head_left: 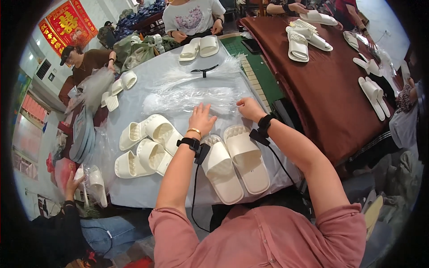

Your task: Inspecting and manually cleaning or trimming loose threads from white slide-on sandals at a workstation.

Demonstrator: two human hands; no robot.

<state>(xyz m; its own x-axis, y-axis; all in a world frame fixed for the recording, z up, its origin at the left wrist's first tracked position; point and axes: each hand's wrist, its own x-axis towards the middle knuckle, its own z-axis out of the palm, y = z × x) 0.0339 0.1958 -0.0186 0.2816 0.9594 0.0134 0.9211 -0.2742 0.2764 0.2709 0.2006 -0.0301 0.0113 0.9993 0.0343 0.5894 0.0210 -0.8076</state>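
My left hand [202,119] lies with its fingers spread on the near edge of a pile of clear plastic bags [187,101]. At the pile's right end my right hand [250,109] is closed, thumb and fingers pinched at the edge of a plastic bag. Just below my hands, a pair of cream slippers [234,165] lies side by side with toes away from me. To the left of my left wrist sit several more cream slippers [149,143], grouped in pairs. Beyond the pile, a black strap [204,70] ties a bundle of clear plastic strips or bags.
A grey-covered table [134,192] bears all this. Across it a person in a white shirt stands behind white slippers [199,48]. People on the left handle plastic bags and slippers [96,183]. A brown-covered table [308,89] with more slippers stands to the right. Black cables [195,196] hang from my wrists.
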